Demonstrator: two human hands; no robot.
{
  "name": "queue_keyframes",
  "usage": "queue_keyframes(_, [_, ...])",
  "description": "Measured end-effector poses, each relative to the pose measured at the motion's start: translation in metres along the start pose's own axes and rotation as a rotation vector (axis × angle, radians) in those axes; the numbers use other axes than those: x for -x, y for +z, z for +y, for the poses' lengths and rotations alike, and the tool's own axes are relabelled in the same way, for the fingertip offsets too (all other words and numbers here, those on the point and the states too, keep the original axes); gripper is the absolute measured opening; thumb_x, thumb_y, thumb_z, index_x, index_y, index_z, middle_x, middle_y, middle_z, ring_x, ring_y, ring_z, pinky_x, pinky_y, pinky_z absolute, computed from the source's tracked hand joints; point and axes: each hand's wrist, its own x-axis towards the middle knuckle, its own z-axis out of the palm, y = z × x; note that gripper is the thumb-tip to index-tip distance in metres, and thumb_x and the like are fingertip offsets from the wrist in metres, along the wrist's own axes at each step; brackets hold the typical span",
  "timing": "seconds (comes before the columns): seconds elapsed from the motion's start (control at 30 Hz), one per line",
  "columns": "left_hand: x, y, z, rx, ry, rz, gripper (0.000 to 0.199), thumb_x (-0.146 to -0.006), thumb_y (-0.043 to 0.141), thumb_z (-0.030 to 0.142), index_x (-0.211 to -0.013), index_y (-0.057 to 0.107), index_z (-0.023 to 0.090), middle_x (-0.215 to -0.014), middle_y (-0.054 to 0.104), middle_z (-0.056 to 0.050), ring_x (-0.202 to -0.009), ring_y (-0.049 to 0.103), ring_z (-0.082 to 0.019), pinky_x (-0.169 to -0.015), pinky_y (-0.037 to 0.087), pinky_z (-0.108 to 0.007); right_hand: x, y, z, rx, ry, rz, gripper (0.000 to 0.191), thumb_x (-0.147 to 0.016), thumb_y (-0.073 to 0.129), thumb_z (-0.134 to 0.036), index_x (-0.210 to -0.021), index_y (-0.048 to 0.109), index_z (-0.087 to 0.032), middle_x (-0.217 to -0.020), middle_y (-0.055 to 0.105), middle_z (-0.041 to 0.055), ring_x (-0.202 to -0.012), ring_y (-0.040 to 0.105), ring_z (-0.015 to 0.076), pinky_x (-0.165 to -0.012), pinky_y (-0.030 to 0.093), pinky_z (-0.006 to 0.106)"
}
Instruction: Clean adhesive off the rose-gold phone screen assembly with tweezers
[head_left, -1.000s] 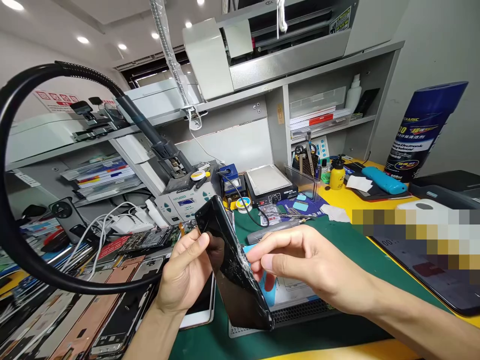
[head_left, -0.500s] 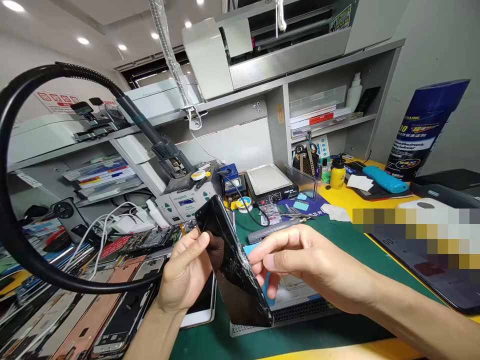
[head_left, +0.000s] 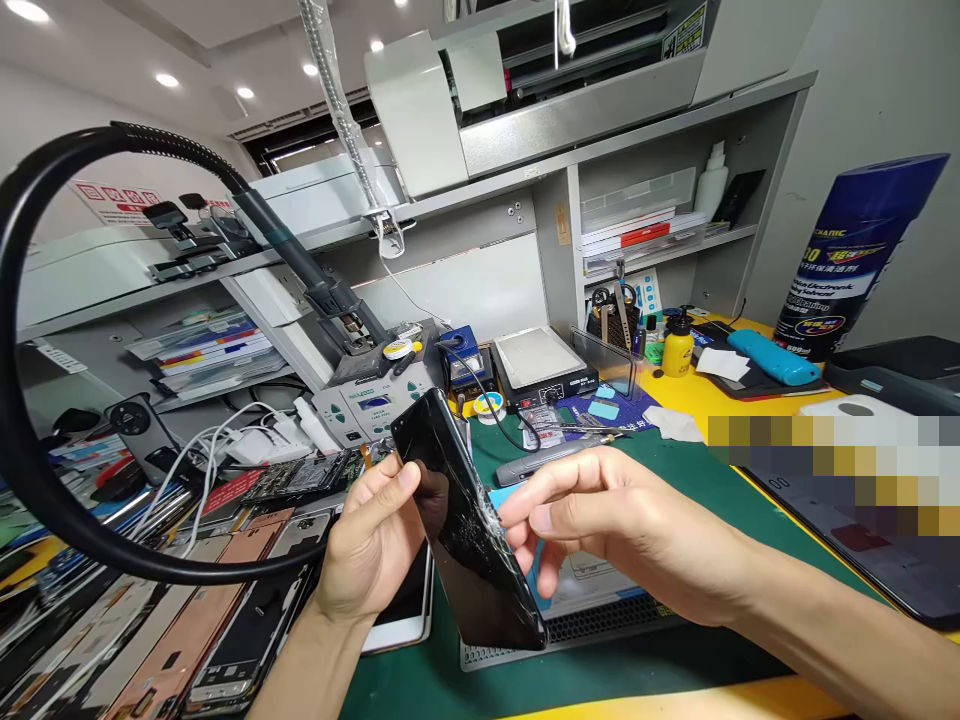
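My left hand grips a black smartphone by its left edge, thumb on the glass. The phone stands tilted, screen towards me. Its right edge is badly shattered, with cracks spreading over the glass. At that broken edge are the fingertips of my right hand, loosely curled with the thumb a little apart. I see nothing held in it; whether the fingertips press on the glass is hard to tell. Behind the fingers, partly hidden, lies something light blue.
A green mat covers the bench. Phone parts crowd the left, under a looping black hose. Behind stand a grey control unit and a flat heating plate. At right are a yellow bottle, a spray can and a large phone.
The view has shifted very slightly. Both hands and the phone keep nearly the same pose, my right fingers still at the cracked edge.
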Motion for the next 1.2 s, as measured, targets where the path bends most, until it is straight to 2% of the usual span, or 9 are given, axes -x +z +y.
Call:
queue_keyframes(0.27, [-0.002,-0.002,-0.001,0.038,0.02,-0.009,0.017,-0.071,0.085,0.027,-0.079,0.076,0.014,-0.075,0.073,-0.006,-0.068,0.066,-0.016,-0.067,0.057,-0.027,0.002,0.001,-0.003,0.027,0.092,0.009,0.024,-0.072,0.08,-0.021,-0.093,0.076,-0.01,-0.084,0.069,0.0075,-0.069,0.062,0.0142,-0.067,0.053,0.027])
queue_keyframes(0.37, [-0.003,-0.003,-0.001,0.065,0.04,0.015,0.013,-0.073,0.084,0.024,-0.076,0.074,0.016,-0.074,0.072,-0.003,-0.069,0.066,-0.013,-0.068,0.056,-0.024,0.002,0.001,-0.003,0.1,0.134,-0.014,0.032,-0.068,0.087,-0.02,-0.096,0.072,-0.012,-0.082,0.065,0.0023,-0.068,0.057,0.0106,-0.065,0.047,0.021])
queue_keyframes(0.47, [-0.005,-0.004,-0.001,0.077,0.069,0.04,0.013,-0.076,0.082,0.024,-0.076,0.072,0.016,-0.077,0.072,-0.002,-0.071,0.066,-0.013,-0.072,0.057,-0.025,0.001,0.0,-0.001,0.231,0.093,-0.027,0.03,-0.068,0.089,-0.02,-0.089,0.069,-0.013,-0.082,0.06,-0.0011,-0.069,0.05,0.0077,-0.062,0.039,0.017])
queue_keyframes(0.7, [-0.004,-0.003,-0.003,0.051,0.157,0.055,0.014,-0.083,0.076,0.026,-0.077,0.068,0.016,-0.08,0.071,-0.002,-0.08,0.066,-0.015,-0.081,0.056,-0.029,-0.005,0.0,0.01,0.522,-0.006,0.19,0.021,-0.078,0.081,-0.027,-0.081,0.063,-0.015,-0.069,0.055,-0.0045,-0.059,0.04,0.0076,-0.052,0.029,0.02])
queue_keyframes(0.83, [-0.003,0.001,-0.006,0.006,0.201,0.043,0.016,-0.083,0.076,0.029,-0.078,0.068,0.016,-0.082,0.07,-0.004,-0.086,0.066,-0.019,-0.082,0.055,-0.031,-0.005,0.001,0.011,0.652,-0.123,0.287,0.018,-0.084,0.072,-0.029,-0.076,0.061,-0.017,-0.075,0.061,-0.0006,-0.068,0.052,0.013,-0.06,0.039,0.023])
queue_keyframes(0.93, [-0.004,0.003,-0.008,-0.029,0.225,0.037,0.015,-0.086,0.075,0.03,-0.084,0.07,0.016,-0.091,0.07,-0.005,-0.088,0.065,-0.017,-0.079,0.053,-0.027,-0.007,-0.001,0.01,0.776,-0.284,0.345,0.019,-0.085,0.069,-0.026,-0.071,0.06,-0.018,-0.084,0.064,0.0011,-0.082,0.059,0.0174,-0.074,0.044,0.027])
queue_keyframes(1.03, [-0.008,0.003,-0.011,-0.048,0.22,0.052,0.013,-0.088,0.073,0.03,-0.088,0.07,0.017,-0.093,0.07,-0.003,-0.083,0.063,-0.014,-0.077,0.053,-0.025,-0.009,-0.005,0.011,0.896,-0.461,0.364,0.019,-0.086,0.066,-0.021,-0.07,0.057,-0.019,-0.091,0.066,0.0013,-0.087,0.061,0.0174,-0.08,0.045,0.028])
queue_keyframes(1.2, [-0.009,0.002,-0.013,-0.026,0.176,0.068,0.018,-0.088,0.073,0.032,-0.093,0.072,0.015,-0.096,0.072,-0.007,-0.089,0.067,-0.02,-0.083,0.057,-0.036,-0.011,-0.01,0.018,1.113,-0.8,0.34,0.013,-0.085,0.061,-0.01,-0.078,0.058,-0.019,-0.098,0.065,0.0043,-0.093,0.062,0.0189,-0.082,0.047,0.033])
